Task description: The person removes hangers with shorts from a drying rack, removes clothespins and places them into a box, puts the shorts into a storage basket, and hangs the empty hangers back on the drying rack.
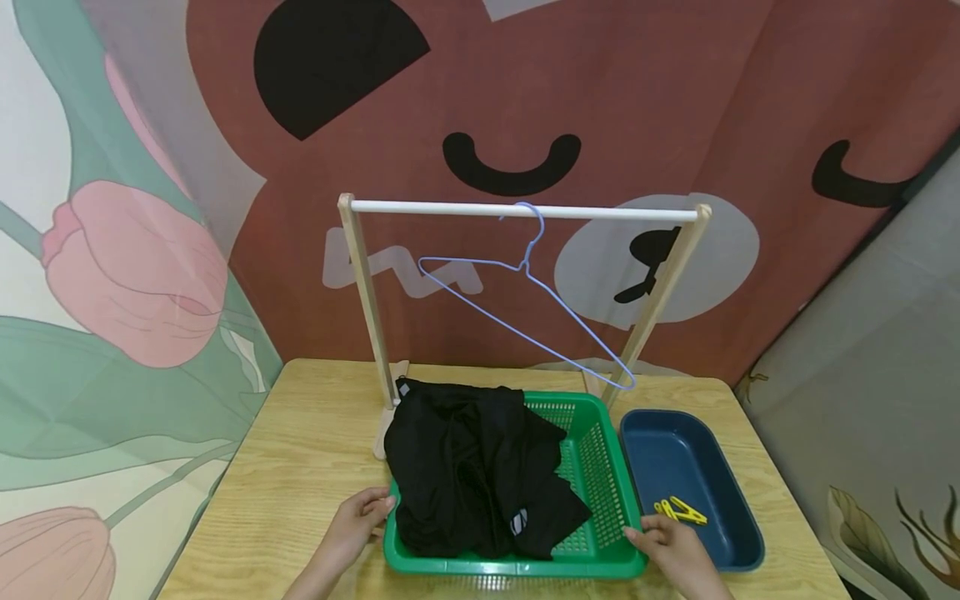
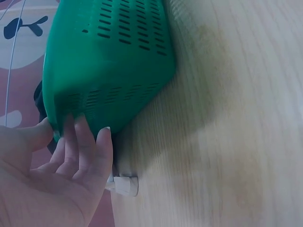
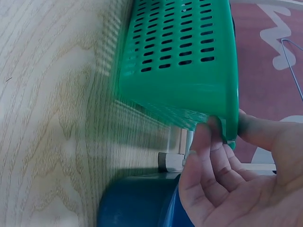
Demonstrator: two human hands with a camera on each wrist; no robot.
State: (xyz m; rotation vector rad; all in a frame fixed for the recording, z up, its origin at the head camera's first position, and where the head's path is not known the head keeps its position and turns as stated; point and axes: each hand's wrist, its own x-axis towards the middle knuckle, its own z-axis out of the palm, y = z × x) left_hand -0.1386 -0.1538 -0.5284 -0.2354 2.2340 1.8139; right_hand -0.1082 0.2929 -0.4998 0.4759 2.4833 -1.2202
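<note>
A green plastic basket (image 1: 600, 467) with slotted sides stands near the front of the table, holding a bundled black garment (image 1: 465, 467) with a small pale logo. At the basket's left side my left hand (image 1: 352, 525) pinches the rim, thumb on top and fingers beneath. My right hand (image 1: 671, 550) grips the opposite rim in the same way. Both wrist views show this hold: the left hand (image 2: 61, 165) under the basket's corner (image 2: 104, 71), the right hand (image 3: 227, 175) at its edge (image 3: 189, 90). The basket's underside is mostly hidden in the head view.
Behind the basket rises a wooden rack with a white bar (image 1: 435, 208), and a blue wire hanger (image 1: 525, 333) hangs from it. To the right, a dark blue tray (image 1: 663, 450) contains yellow clothespins (image 1: 686, 510). Patterned cloth (image 1: 525, 83) backs the table (image 1: 300, 450).
</note>
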